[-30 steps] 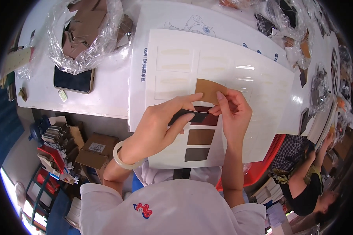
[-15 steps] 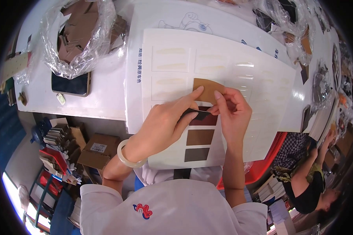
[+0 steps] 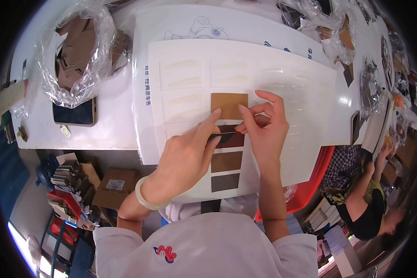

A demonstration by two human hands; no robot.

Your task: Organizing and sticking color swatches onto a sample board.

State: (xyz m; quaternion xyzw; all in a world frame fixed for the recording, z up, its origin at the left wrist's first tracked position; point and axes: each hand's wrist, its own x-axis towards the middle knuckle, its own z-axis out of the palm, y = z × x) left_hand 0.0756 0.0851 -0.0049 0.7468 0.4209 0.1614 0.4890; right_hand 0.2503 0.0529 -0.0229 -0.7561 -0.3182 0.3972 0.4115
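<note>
A tan swatch [image 3: 229, 102] appears to lie flat on a large white card sheet [image 3: 310, 116]. My left hand [image 3: 183, 153] pinches thin dark swatches [image 3: 223, 137], seen nearly edge-on, between thumb and fingers; how many is unclear. Its index fingertip rests on the tan swatch's lower left. At that swatch's right edge presses the thumb of my right hand [image 3: 269, 129]. The right index finger stands raised and apart, the other fingers bent near the dark swatches' right end. Below, partly covered, is a maroon swatch [image 3: 234, 141], then a brown swatch [image 3: 226, 162] and a dark grey swatch [image 3: 225, 182].
Under the card sheet lies a printed white board [image 3: 146, 139]. At the left are a clear plastic bag [image 3: 104, 60] of brown pieces and a phone [image 3: 74, 113]. A red basket [image 3: 306, 194] sits below the table's right side. Another person [image 3: 363, 204] works at far right.
The tan swatch has been lowered and flattened onto the sheet. My right index finger has lifted away from it. The whole view has shifted, with the sheet now further left.
</note>
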